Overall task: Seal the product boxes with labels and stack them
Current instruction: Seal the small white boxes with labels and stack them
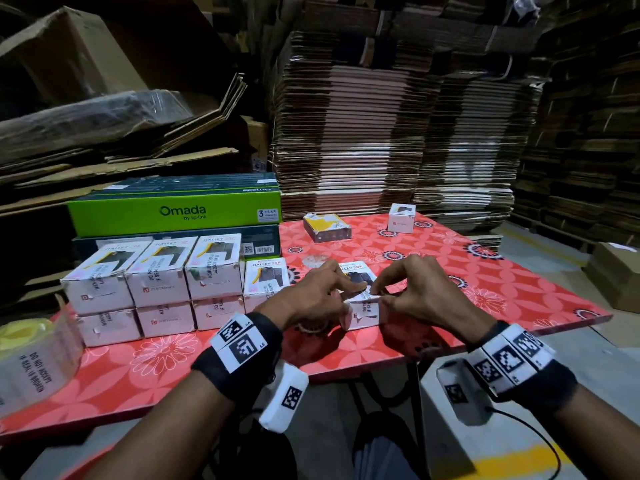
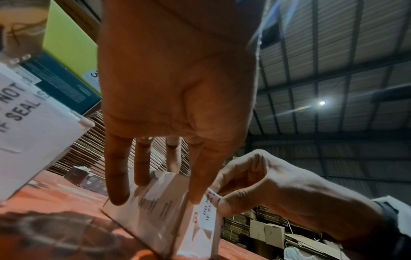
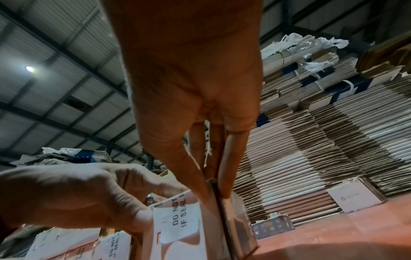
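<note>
- White product box stands near the front edge of the red table; seal label lies over its top edge
- left hand pinches the box; right hand pinches the label
- stacked boxes sit toward the left edge

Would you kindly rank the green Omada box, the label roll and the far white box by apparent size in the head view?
1. green Omada box, plainly the largest.
2. label roll; it lies nearest the camera and is cut off by the frame edge, so its rank is unsure.
3. far white box, which looks the smallest, though it lies farthest.
</note>
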